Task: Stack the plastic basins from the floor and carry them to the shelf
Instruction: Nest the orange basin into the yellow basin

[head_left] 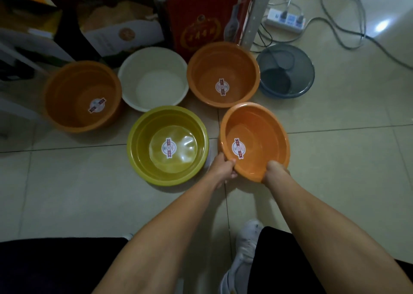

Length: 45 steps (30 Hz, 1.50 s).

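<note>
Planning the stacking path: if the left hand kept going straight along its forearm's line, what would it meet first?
The left hand already grips the near orange basin, so it meets that basin's rim at once. Farther along the line stands the far orange basin, though depth is unclear.

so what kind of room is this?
Probably a storage corner of a home or small shop: tiled floor, a metal shelf post with cardboard boxes beside it, and a power strip with loose cables lying on the floor.
</note>
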Tool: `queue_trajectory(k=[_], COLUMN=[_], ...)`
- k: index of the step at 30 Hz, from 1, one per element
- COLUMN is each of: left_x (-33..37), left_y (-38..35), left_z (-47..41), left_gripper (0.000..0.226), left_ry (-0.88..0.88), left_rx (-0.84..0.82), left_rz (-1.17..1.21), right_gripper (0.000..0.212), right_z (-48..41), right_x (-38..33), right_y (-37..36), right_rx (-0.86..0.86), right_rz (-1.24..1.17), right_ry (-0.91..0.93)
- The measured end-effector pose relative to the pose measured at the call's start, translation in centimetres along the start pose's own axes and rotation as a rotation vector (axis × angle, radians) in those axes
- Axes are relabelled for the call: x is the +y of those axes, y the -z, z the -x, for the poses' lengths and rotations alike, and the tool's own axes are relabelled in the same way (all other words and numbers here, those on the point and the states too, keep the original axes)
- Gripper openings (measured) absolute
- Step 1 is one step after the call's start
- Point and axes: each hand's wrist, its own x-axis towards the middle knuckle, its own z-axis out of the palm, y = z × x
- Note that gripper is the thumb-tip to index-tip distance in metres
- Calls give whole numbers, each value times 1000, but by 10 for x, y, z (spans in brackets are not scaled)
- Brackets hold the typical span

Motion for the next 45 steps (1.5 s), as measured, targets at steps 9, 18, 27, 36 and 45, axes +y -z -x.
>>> queue_trajectory(k=[9, 18, 27, 36, 45], left_x=[70, 29, -4, -40, -39], left_y=[53, 191, 222, 222, 225], left_z=[99, 116, 86, 56, 32], left_gripper=[42, 44, 15, 44, 82], left_ry=[-165, -128, -169, 21, 130], left_rx=[-166, -123, 564, 819, 579], left_rz=[46, 546, 355, -210, -309], right_gripper=[60, 38, 14, 29, 43], right_z=[107, 150, 148, 98, 89], right_x=[-53, -24, 36, 79, 66], right_y=[14, -69, -124, -138, -148], right_rx=[17, -132, -197, -185, -147], right_rz=[10, 435, 592, 951, 1228], right_ry=[181, 393, 581, 719, 860])
